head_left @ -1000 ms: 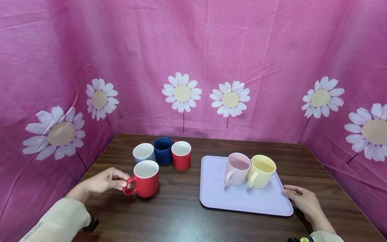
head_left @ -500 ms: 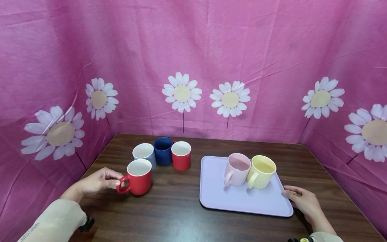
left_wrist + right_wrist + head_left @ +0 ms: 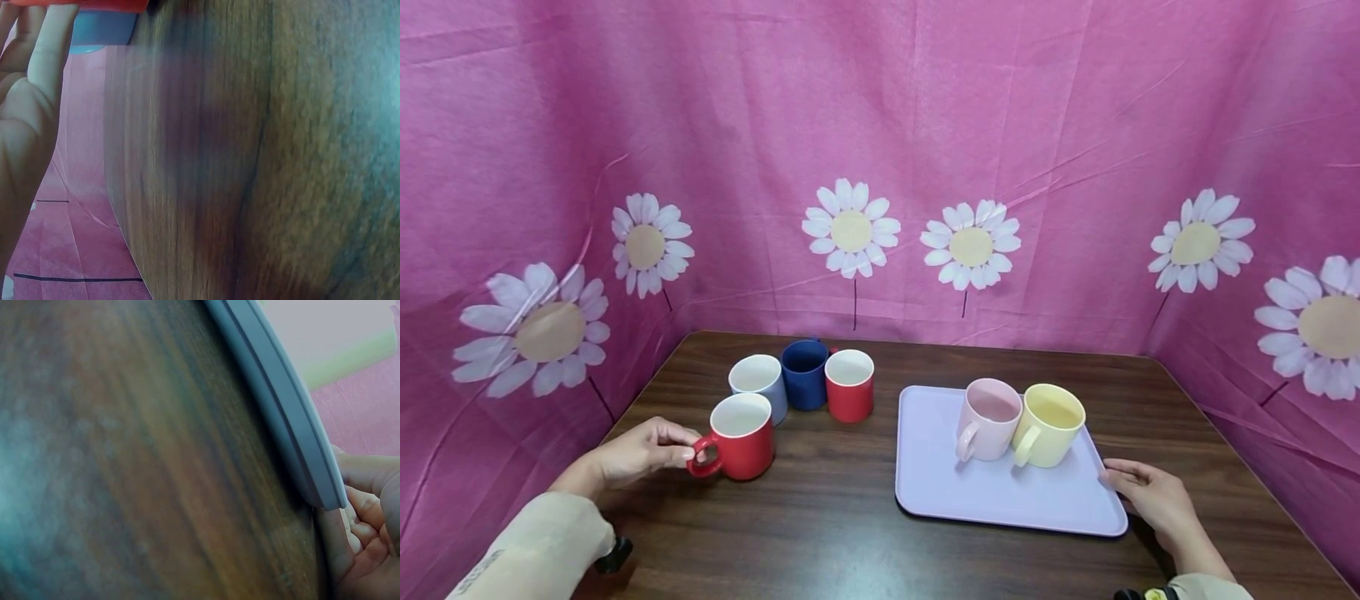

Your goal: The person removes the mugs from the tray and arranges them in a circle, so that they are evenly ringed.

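Front red mug [image 3: 747,450], judged stiff, slick, breakable, is pinched by left hand [image 3: 632,454] at its handle [image 3: 703,472], likely the surest hold; tray [image 3: 1000,510] edge is pinched by right hand [image 3: 1156,500].

Red mug [image 3: 747,439], glossy, white inside, upright at near left; its looped handle points left, pinched in the left hand [image 3: 636,454]. Lilac tray [image 3: 936,467], rectangular, rounded corners, low raised rim, lies flat at right, well apart from the mug; right hand [image 3: 1156,500] holds its right edge.
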`<state>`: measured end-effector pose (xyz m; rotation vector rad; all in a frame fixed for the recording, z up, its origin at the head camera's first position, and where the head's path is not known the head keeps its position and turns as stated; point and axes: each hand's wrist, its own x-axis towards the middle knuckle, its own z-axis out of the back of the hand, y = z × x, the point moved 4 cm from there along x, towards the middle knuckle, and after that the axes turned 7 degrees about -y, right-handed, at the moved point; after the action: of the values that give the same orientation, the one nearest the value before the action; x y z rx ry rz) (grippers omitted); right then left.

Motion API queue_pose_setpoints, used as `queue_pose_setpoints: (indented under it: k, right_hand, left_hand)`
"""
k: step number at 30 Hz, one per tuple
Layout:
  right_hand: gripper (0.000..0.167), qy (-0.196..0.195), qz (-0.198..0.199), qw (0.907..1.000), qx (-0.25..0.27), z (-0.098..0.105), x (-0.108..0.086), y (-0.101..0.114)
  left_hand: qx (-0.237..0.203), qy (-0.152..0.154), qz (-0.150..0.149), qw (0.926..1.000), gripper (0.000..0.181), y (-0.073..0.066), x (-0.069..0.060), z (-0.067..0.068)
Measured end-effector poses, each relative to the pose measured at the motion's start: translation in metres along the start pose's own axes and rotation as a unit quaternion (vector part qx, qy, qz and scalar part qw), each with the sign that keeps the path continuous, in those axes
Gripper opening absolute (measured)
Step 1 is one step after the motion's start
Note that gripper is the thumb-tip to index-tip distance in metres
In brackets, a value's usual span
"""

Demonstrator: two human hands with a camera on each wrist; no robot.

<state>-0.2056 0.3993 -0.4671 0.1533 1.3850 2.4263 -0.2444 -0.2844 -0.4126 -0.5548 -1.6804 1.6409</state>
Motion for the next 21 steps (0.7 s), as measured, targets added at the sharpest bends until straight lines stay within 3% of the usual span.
queue_pose_setpoints:
  k: [12, 21]
  right_hand:
    - [0.061, -0.002, -0.002, 1.0000, 0.003, -0.0002, -0.0005, 0.0001]
    - [0.060, -0.001, -0.003, 1.0000, 0.002, -0.0005, -0.0012, 0.0004]
  left_hand:
    - [-0.021, -0.011, 0.052, 0.9984, 0.025, 0.0047, -0.0072, 0.0037]
    - [-0.017, -0.038, 0.084, 0.9956, 0.028, 0.0041, -0.0067, 0.0014]
